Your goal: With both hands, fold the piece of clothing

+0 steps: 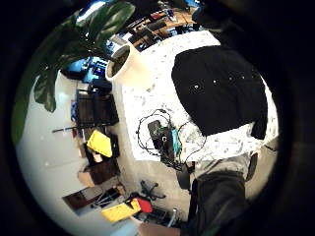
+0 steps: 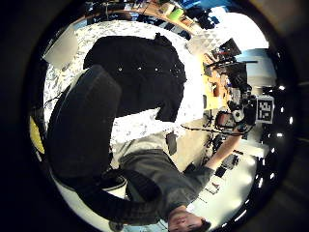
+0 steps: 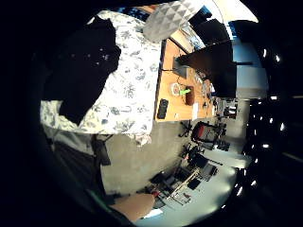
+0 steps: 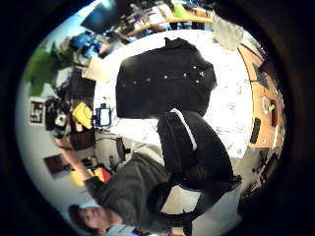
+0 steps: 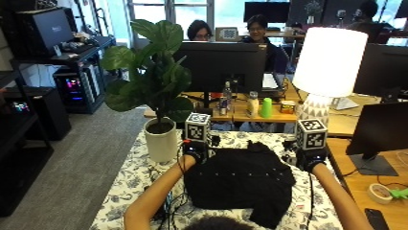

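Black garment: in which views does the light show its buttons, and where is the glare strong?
Outside view: black garment evenly lit on the floral tablecloth, pale buttons visible; the white lamp shade is among the brightest areas. Right thumb side palm view: buttons visible too. Right little finger side palm view: garment in shadow, almost featureless.

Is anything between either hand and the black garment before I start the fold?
Nothing visible. The black garment lies flat on the patterned tablecloth, with the left hand and right hand raised by its far corners. The potted plant stands to the left, off the cloth's edge.
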### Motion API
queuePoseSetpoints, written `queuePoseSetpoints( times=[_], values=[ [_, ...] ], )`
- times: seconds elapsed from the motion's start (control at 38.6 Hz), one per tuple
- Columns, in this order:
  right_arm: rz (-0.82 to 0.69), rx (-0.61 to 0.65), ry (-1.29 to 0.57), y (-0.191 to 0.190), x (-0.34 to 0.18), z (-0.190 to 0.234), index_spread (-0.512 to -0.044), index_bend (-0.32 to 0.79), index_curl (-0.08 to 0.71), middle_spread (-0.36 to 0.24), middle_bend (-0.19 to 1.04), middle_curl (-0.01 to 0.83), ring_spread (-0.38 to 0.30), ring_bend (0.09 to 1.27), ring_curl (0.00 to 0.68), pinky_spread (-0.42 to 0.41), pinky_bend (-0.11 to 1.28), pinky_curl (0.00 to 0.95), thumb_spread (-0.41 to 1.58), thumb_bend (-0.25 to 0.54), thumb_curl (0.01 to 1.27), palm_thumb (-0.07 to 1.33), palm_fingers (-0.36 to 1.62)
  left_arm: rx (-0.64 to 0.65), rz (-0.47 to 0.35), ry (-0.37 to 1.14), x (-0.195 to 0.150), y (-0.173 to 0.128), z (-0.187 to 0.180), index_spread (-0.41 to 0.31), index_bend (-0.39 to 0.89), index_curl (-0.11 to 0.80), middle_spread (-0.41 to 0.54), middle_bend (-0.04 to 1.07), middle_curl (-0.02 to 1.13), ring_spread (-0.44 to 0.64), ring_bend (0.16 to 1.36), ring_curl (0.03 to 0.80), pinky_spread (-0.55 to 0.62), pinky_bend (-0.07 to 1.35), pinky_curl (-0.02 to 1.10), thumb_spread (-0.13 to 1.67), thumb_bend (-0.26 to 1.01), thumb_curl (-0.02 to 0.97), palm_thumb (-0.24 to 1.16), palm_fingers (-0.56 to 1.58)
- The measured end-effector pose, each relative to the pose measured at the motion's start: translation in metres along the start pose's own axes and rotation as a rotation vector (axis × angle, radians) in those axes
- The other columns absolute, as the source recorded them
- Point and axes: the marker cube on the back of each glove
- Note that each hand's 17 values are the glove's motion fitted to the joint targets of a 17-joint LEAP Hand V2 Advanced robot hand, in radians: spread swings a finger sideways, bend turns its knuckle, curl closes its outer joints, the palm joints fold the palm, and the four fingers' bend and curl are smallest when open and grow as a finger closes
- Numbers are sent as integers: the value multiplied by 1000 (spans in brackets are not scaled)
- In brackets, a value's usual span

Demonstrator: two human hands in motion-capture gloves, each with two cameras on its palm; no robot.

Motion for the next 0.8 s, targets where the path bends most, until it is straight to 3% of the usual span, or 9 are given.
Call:
queuePoseSetpoints(
  times=[0.1,0.31,0.54,0.8],
  values=[
    [3,40,-8,-5,4,5,-235,223,116,15,194,79,103,216,64,174,388,130,644,236,80,375,306,-8,13,9,2,1,5,2,197,103,90,143,70,161,465,135,233,353,120,677,102,13,146,379],
    [6,30,-8,8,0,-8,-307,196,196,26,197,149,149,202,106,238,379,191,977,217,116,401,291,-5,5,-12,-3,-1,9,3,190,185,123,147,121,233,513,197,321,374,188,1058,105,43,154,329],
    [24,9,15,4,1,-3,-334,174,243,31,191,201,169,202,137,263,363,228,1133,174,149,415,283,-12,2,-16,-8,-5,16,3,184,247,143,152,155,264,526,223,359,387,231,1246,86,70,144,295],
    [25,-7,43,3,6,11,-338,167,272,32,186,239,177,201,167,271,362,260,1200,125,178,433,270,-59,34,-28,-2,4,39,8,167,287,157,154,187,286,550,247,377,395,264,1313,49,93,116,253]
  ],
)
